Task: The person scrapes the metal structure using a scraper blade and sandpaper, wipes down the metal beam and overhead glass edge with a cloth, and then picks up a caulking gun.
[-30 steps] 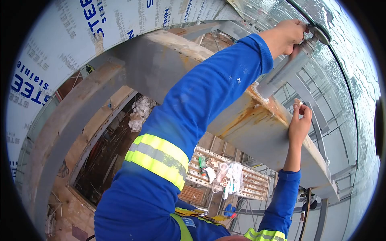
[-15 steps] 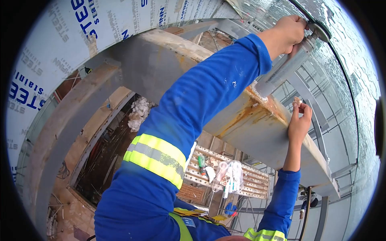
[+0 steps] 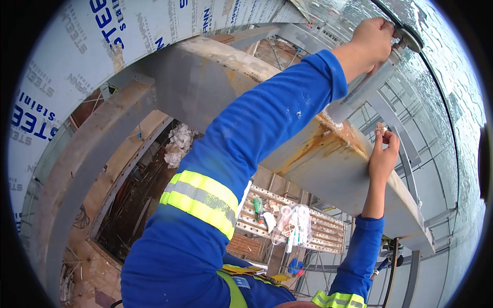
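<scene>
My left hand (image 3: 374,43) is closed at the round metal glass fitting (image 3: 409,39), at the top right. Its fingertips press behind the disc's edge, and whatever they may pinch is hidden. From the fitting a grey metal tube (image 3: 354,100) runs down to the rusty steel beam (image 3: 328,146). Lower on the right, my right hand (image 3: 384,154) is closed in a pinch around a small crumpled brownish scrap (image 3: 380,128), whose material I cannot make out. That hand's wrist is close to the beam's edge.
Wet glass (image 3: 452,66) with a black seam curves along the right. Below, a perforated metal plank (image 3: 328,236) bears a plastic bag (image 3: 297,223) and a green tube (image 3: 258,206). A white bundle (image 3: 179,145) lies lower left. A person's blue sleeve (image 3: 382,264) shows lower right.
My left hand has shifted slightly down and left at the fitting. My right hand stays almost still with the scrap. The person at the lower right has moved.
</scene>
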Available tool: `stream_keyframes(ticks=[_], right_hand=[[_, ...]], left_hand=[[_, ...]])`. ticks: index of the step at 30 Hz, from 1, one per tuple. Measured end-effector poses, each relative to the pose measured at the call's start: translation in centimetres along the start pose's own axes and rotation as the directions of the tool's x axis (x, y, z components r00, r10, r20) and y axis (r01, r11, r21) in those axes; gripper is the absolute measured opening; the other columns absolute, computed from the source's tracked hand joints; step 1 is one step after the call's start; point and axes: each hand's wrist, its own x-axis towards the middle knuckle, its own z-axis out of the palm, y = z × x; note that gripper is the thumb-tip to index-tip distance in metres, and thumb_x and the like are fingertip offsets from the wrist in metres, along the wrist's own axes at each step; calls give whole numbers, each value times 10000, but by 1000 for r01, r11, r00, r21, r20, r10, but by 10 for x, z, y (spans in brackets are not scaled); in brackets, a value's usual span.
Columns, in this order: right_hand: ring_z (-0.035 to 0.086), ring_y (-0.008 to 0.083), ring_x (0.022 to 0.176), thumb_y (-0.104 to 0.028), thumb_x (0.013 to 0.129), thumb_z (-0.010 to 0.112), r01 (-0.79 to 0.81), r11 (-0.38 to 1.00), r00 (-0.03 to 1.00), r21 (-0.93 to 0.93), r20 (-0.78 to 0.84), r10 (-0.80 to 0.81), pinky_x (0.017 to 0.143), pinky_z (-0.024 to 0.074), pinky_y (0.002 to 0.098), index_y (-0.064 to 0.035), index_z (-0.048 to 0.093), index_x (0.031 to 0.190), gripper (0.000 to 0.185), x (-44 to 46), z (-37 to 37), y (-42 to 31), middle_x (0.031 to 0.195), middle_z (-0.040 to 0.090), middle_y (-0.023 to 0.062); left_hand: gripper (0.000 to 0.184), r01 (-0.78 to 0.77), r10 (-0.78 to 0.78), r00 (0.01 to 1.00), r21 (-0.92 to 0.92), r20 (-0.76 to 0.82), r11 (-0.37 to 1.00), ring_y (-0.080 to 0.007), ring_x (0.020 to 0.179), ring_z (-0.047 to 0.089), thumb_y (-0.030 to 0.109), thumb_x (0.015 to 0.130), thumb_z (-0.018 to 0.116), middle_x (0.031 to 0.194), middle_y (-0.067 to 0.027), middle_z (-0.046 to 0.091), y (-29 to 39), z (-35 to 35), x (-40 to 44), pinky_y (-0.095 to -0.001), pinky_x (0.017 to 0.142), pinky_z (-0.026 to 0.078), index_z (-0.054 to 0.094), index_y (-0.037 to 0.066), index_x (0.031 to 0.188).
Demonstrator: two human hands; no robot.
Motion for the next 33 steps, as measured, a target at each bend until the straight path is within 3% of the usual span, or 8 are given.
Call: stream_keyframes(ticks=[4,7,13,14,21,25,31,33], right_hand=[[657,250,847,-208,966,661,-3,1000,1000,-7,-7,3,796,501,386,15,658,970,223,0,0,-2,941,647,111],[659,248,847,-204,965,658,-1,1000,1000,-10,-20,1,795,502,389,14,661,973,218,0,0,-1,940,651,111],[660,248,848,-193,958,659,13,1000,996,3,-87,-13,791,497,397,7,665,968,201,-2,0,-1,943,655,108],[657,248,850,-192,956,661,17,1000,995,8,-97,-16,795,492,396,2,665,969,195,-3,0,-1,950,656,104],[641,252,939,-236,970,646,33,998,982,-62,-185,-44,917,430,390,-35,674,1023,210,-6,-2,0,1003,668,77],[632,242,951,-236,977,647,81,996,943,-36,-320,-88,933,438,373,-23,674,1033,222,-8,1,6,1036,670,83],[591,180,964,-52,925,705,293,825,805,482,-590,59,894,472,301,-4,645,1057,153,-67,-6,-22,1062,637,90],[563,189,991,14,911,687,185,631,892,754,-398,213,915,451,290,-5,619,1081,184,-138,0,-55,1099,593,110]], left_hand=[[290,-102,106,994,111,-27,989,-124,570,484,252,1069,482,697,-15,567,7,3,-20,-342,448,373,639,54,928],[311,-516,531,846,300,36,802,-113,567,477,264,1073,478,685,-14,561,-12,2,-7,-314,518,408,633,42,921],[202,-660,642,749,269,165,701,-199,820,548,156,1037,466,880,-74,618,29,-42,-82,-338,725,457,606,20,1087],[313,-595,605,796,221,27,773,-61,743,477,249,1099,447,823,20,609,36,-39,-111,-252,669,428,628,26,975],[292,167,-69,922,229,-381,959,-27,820,422,206,1104,438,916,51,474,21,-104,-354,-181,767,367,588,9,1259],[292,713,-765,340,-381,-546,589,-90,798,518,172,1059,517,885,18,552,-32,-157,-520,-253,724,447,600,3,1281],[189,622,-731,239,-477,-639,621,-166,816,640,121,988,632,931,-41,659,-6,-179,-613,-320,751,538,643,37,1157],[148,576,-630,274,-401,-727,713,-169,819,650,98,979,644,944,-48,675,9,-178,-599,-329,765,549,642,58,1121]])
